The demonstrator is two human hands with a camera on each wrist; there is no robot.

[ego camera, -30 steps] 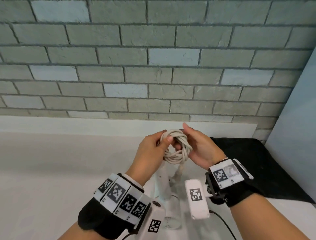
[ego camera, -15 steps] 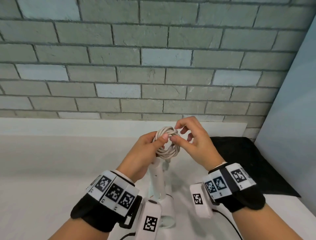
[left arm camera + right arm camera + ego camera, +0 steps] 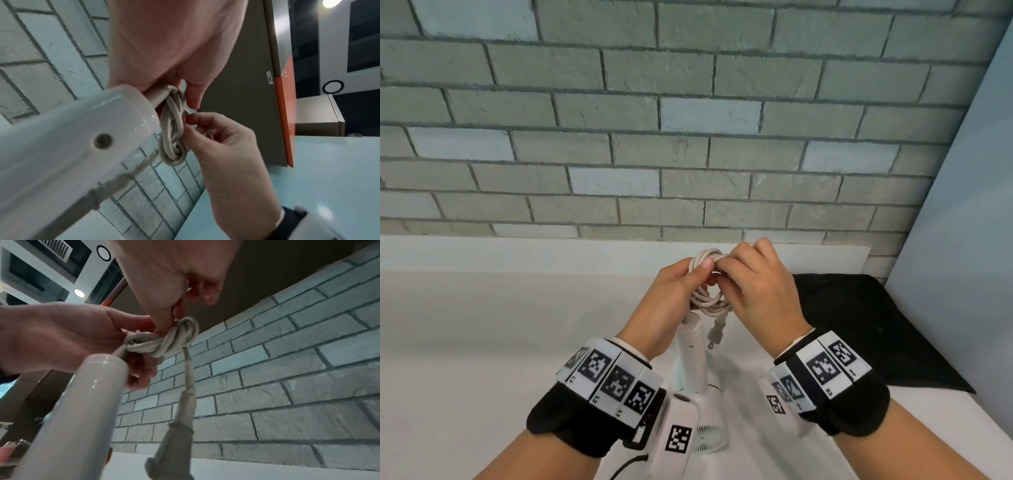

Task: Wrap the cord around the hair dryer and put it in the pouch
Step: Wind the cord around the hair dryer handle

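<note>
A white hair dryer (image 3: 690, 359) stands head down on the white counter (image 3: 482, 342), handle up. Its white cord (image 3: 710, 298) is bundled into a coil at the top end of the handle (image 3: 82, 138). My left hand (image 3: 697, 274) grips the coil from the left, thumb on top. From the right, my right hand (image 3: 729, 270) pinches the strands at the top of the coil, fingers curled. The plug (image 3: 717, 337) hangs free below the bundle beside the handle, and shows close up as the plug (image 3: 176, 443) in the right wrist view. The black pouch (image 3: 859, 325) lies flat on the counter to the right.
A grey brick wall (image 3: 688, 137) rises right behind the counter. A pale panel (image 3: 962, 240) closes off the right side beyond the pouch. The counter stretches bare to the left of the dryer.
My right hand went from straight fingers behind the coil to a pinch on its top. The coil has tightened, and the plug now dangles below it.
</note>
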